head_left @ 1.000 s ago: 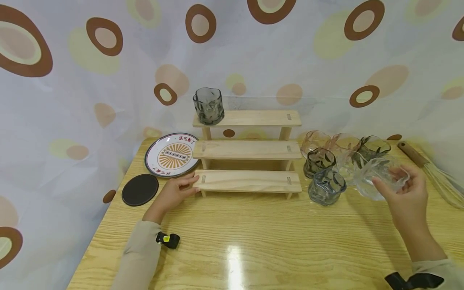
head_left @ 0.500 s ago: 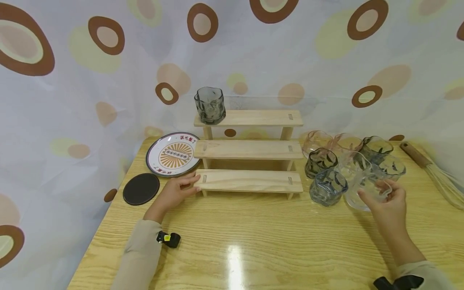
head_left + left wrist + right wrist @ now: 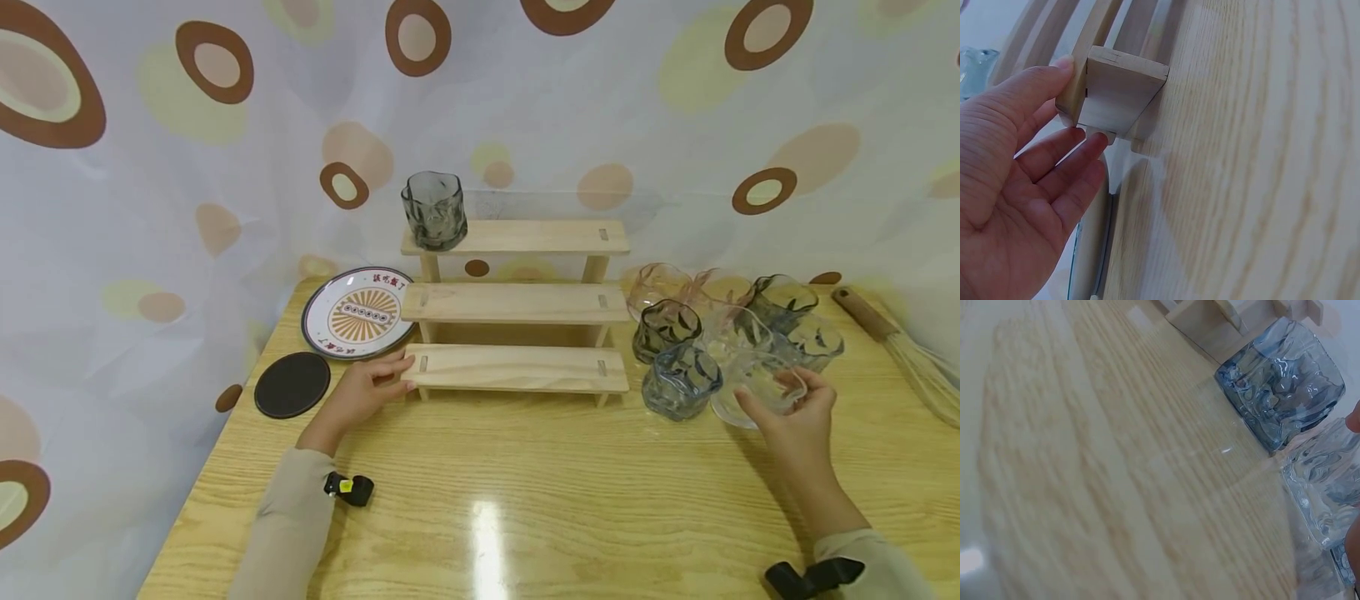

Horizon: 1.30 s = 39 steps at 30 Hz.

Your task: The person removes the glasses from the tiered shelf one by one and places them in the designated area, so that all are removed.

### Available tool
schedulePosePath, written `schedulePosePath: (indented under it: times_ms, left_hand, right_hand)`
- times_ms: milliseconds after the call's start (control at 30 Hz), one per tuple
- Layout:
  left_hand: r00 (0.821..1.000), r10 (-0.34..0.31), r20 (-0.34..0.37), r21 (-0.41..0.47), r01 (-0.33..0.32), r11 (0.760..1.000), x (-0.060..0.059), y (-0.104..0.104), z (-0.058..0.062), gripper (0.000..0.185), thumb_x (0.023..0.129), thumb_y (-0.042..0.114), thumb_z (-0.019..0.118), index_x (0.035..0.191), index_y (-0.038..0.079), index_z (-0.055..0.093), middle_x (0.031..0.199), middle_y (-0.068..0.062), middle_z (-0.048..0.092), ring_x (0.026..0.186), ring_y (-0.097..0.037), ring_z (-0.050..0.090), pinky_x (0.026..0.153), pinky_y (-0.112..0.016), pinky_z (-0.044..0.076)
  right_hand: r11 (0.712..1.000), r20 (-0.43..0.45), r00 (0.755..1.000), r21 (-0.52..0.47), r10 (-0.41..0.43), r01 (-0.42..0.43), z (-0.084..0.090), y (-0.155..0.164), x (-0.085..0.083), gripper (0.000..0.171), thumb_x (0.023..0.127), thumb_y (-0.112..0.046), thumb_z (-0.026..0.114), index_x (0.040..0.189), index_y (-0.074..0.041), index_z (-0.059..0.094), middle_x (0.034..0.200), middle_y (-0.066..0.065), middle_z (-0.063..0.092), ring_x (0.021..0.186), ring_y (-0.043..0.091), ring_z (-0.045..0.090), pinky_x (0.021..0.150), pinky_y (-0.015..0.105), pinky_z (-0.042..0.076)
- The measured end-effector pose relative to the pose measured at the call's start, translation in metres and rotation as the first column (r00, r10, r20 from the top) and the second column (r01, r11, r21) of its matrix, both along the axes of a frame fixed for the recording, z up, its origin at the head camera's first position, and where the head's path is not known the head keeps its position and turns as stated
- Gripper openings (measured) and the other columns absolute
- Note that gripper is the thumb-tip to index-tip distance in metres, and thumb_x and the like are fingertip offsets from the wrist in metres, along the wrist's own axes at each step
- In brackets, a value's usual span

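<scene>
Clear glass cup (image 3: 757,387), tilted low over the desk (image 3: 525,483) beside a blue cup (image 3: 678,382): right hand (image 3: 795,417) pinching its rim, likely fragile, slippery; left hand (image 3: 363,392) spread, steadying the wooden rack (image 3: 517,367).

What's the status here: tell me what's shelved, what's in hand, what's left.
Shelved: one grey glass on the top step of the wooden rack. In hand: the right hand grips a clear glass beside the rack; the left hand steadies the bottom step. Left: the glass cluster on the table; two steps bare.
</scene>
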<state>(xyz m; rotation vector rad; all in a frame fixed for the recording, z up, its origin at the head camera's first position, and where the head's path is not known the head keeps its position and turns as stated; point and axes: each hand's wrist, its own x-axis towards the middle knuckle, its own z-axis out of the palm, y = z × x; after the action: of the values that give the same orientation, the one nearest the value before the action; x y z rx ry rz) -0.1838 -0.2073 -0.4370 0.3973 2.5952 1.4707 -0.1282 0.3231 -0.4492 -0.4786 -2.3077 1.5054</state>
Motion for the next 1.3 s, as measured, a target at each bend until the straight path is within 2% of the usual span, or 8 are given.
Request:
schedulePosePath:
  times_ms: [133,333,500,567,633,800,967,1300]
  left_hand:
    - [1.0,-0.001,-0.011,-0.004,0.001,1.0,0.0,0.0,0.001,0.049,0.086,0.018,0.07,0.131,0.004,0.056,0.144,-0.014,0.041,0.128,-0.029,0.044,0.102,-0.035,0.043]
    - [1.0,-0.01,-0.009,0.003,0.01,1.0,0.0,0.0,0.0,0.048,0.087,0.017,0.07,0.131,0.005,0.056,0.145,-0.013,0.04,0.129,-0.027,0.044,0.102,-0.034,0.043]
    - [1.0,-0.014,-0.01,-0.002,0.014,1.0,0.0,0.0,0.001,0.049,0.087,0.017,0.07,0.132,0.005,0.055,0.145,-0.013,0.04,0.128,-0.028,0.044,0.102,-0.036,0.044]
    - [1.0,-0.013,-0.012,-0.011,0.013,1.0,0.001,0.0,0.002,0.049,0.087,0.018,0.07,0.132,0.006,0.055,0.144,-0.013,0.041,0.128,-0.028,0.045,0.102,-0.037,0.044]
    - [1.0,-0.012,-0.012,-0.014,0.012,1.0,0.0,0.0,0.001,0.048,0.087,0.018,0.07,0.132,0.006,0.056,0.144,-0.013,0.041,0.127,-0.028,0.045,0.102,-0.037,0.044]
    - [1.0,-0.02,-0.02,-0.007,0.02,1.0,0.001,0.0,0.001,0.048,0.088,0.018,0.069,0.132,0.004,0.055,0.144,-0.015,0.04,0.127,-0.03,0.045,0.102,-0.038,0.043]
    - [1.0,-0.014,-0.014,-0.001,0.014,1.0,0.001,0.0,0.001,0.048,0.087,0.018,0.069,0.132,0.005,0.055,0.145,-0.014,0.04,0.127,-0.03,0.045,0.102,-0.036,0.043]
    - [1.0,-0.016,-0.004,0.006,0.016,1.0,0.001,0.001,0.002,0.048,0.087,0.018,0.07,0.131,0.005,0.056,0.145,-0.014,0.04,0.129,-0.029,0.044,0.102,-0.036,0.044]
  right_hand:
    - [1.0,0.004,1.0,0.003,0.003,-0.003,0.0,0.0,-0.001,0.062,0.088,-0.015,0.067,0.13,-0.021,0.023,0.109,-0.02,0.033,0.085,0.001,0.028,0.062,0.012,0.031]
    - [0.998,-0.024,0.998,-0.027,0.054,-0.055,0.0,0.0,0.003,0.069,0.089,-0.014,0.066,0.137,-0.018,0.017,0.115,-0.018,0.032,0.1,-0.003,0.031,0.075,0.006,0.034]
    - [0.992,-0.066,0.997,-0.111,0.048,-0.055,0.003,0.001,0.006,0.078,0.087,-0.009,0.068,0.143,-0.016,0.013,0.121,-0.016,0.032,0.119,-0.001,0.029,0.106,0.009,0.023]
    - [0.993,-0.095,0.995,-0.107,0.038,-0.048,0.007,0.002,0.005,0.078,0.086,-0.006,0.067,0.143,-0.013,0.015,0.122,-0.015,0.032,0.122,0.001,0.029,0.113,0.015,0.017]
    - [0.993,-0.129,0.991,-0.098,0.045,-0.058,0.01,0.004,0.004,0.077,0.086,-0.003,0.066,0.144,-0.011,0.016,0.122,-0.013,0.032,0.119,0.0,0.032,0.114,0.017,0.017]
    - [0.984,-0.263,0.958,-0.097,0.118,-0.148,0.014,0.016,-0.005,0.075,0.086,0.002,0.064,0.145,-0.008,0.019,0.127,-0.007,0.036,0.123,0.004,0.034,0.114,0.016,0.018]
    - [0.969,-0.339,0.917,-0.057,0.21,-0.242,0.042,-0.001,-0.009,0.069,0.086,0.01,0.061,0.142,-0.008,0.026,0.129,-0.006,0.035,0.125,0.006,0.033,0.115,0.018,0.018]
    - [0.894,-0.28,0.849,0.13,0.449,-0.43,0.081,-0.048,-0.041,0.072,0.089,0.004,0.06,0.148,-0.007,0.02,0.134,-0.006,0.034,0.135,0.014,0.028,0.116,0.021,0.015]
